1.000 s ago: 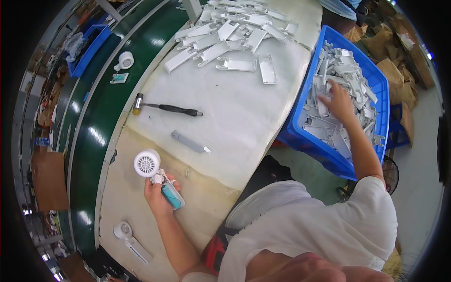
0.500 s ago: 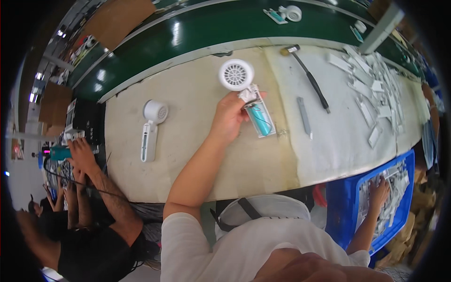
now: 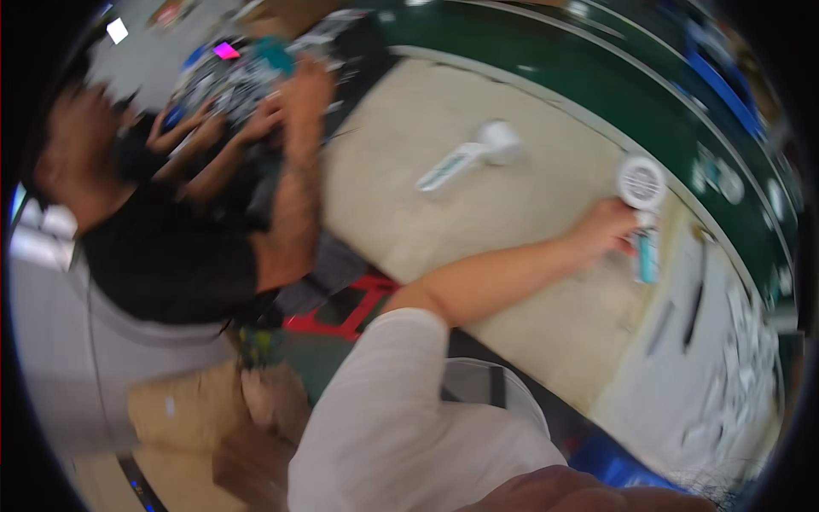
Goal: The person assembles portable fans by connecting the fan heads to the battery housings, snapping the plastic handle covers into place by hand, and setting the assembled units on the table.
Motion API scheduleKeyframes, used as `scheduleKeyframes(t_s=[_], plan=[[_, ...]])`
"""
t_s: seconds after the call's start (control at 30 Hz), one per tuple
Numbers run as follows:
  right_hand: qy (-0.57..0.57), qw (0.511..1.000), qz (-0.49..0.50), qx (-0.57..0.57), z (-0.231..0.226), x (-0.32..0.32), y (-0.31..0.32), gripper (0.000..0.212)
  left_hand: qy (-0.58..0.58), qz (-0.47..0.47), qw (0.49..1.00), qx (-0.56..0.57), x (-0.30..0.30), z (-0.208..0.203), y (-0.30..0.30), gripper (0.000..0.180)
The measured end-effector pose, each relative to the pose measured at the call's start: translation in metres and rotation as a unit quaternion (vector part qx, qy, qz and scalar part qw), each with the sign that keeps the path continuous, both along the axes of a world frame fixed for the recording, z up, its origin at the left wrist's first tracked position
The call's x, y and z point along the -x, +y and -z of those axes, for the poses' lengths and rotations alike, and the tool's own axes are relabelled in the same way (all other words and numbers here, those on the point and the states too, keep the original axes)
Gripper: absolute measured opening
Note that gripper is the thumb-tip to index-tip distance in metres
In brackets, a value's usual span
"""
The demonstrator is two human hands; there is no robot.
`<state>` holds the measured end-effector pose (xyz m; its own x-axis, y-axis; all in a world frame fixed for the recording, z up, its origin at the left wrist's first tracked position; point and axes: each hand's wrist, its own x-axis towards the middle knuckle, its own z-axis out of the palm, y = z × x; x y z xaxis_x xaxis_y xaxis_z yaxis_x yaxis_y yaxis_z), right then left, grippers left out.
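At the far end of my outstretched arm, my left hand (image 3: pixel 604 229) is closed round the neck of a white handheld fan (image 3: pixel 641 183). The fan's round grille faces up, and its handle is uncovered, with a teal cylindrical battery (image 3: pixel 647 258) showing inside. Closer to the middle of the mat lies a second white handheld fan (image 3: pixel 456 164), blurred and touched by no hand of mine. My right hand is outside the picture.
On the right of the bench are a dark-handled hammer (image 3: pixel 695 294), a grey knife-like tool (image 3: pixel 660 328) and a heap of white strips (image 3: pixel 732 375). A blue bin (image 3: pixel 627 469) stands below the edge. At left, a co-worker in black (image 3: pixel 183 247) handles a teal tool (image 3: pixel 275 56).
My view has swung left, so the bench appears shifted and tilted to the right. My left hand still grips the fan. My right hand, earlier in the blue bin, has left the picture.
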<state>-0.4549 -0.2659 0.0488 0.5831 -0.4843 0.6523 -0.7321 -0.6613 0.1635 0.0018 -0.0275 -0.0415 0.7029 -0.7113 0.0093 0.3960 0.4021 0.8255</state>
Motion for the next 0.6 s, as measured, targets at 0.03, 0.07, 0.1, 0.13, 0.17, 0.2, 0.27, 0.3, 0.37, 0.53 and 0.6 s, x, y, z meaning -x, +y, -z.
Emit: scheduleKeyframes(t_s=[0.03,0.07,0.1,0.13,0.17,0.2,0.27,0.3,0.37,0.53,0.6], plan=[[-0.069,0.993,-0.054,-0.084,-0.002,-0.036,-0.002,0.021,0.002,-0.037,0.999,0.009,-0.005,-0.007,0.01,0.031],[-0.166,0.951,-0.086,-0.245,0.001,-0.071,0.004,0.023,0.003,-0.054,0.998,0.024,-0.011,-0.011,0.013,0.03],[-0.253,0.876,-0.104,-0.397,0.001,-0.105,0.01,0.026,-0.003,-0.091,0.995,0.047,-0.018,-0.017,0.016,0.029],[-0.269,0.829,-0.141,-0.47,0.001,-0.135,0.015,0.028,-0.01,-0.109,0.991,0.076,-0.021,-0.028,0.011,0.028],[-0.278,0.773,-0.178,-0.542,0.014,-0.162,0.013,0.03,-0.017,-0.15,0.985,0.083,-0.025,-0.042,0.012,0.027],[-0.287,0.712,-0.195,-0.611,0.053,-0.182,-0.027,0.033,-0.031,-0.167,0.98,0.106,-0.03,-0.054,0.014,0.027],[-0.188,0.671,-0.252,-0.672,0.055,-0.273,0.043,0.03,-0.063,-0.224,0.963,0.139,-0.039,-0.069,0.022,0.026],[-0.157,0.599,-0.303,-0.724,0.064,-0.301,0.059,0.03,-0.071,-0.238,0.957,0.148,-0.043,-0.072,0.019,0.023],[-0.03,0.574,-0.328,-0.75,0.083,-0.347,0.079,0.026,-0.093,-0.256,0.947,0.172,-0.048,-0.07,0.014,0.019],[0.076,0.797,-0.473,-0.368,0.097,-0.38,0.102,0.031,-0.068,-0.201,0.969,0.123,-0.054,-0.048,0.011,0.024],[0.041,0.79,-0.468,-0.394,0.088,-0.373,0.117,0.038,-0.038,-0.194,0.974,0.112,-0.052,-0.044,0.002,0.025]])
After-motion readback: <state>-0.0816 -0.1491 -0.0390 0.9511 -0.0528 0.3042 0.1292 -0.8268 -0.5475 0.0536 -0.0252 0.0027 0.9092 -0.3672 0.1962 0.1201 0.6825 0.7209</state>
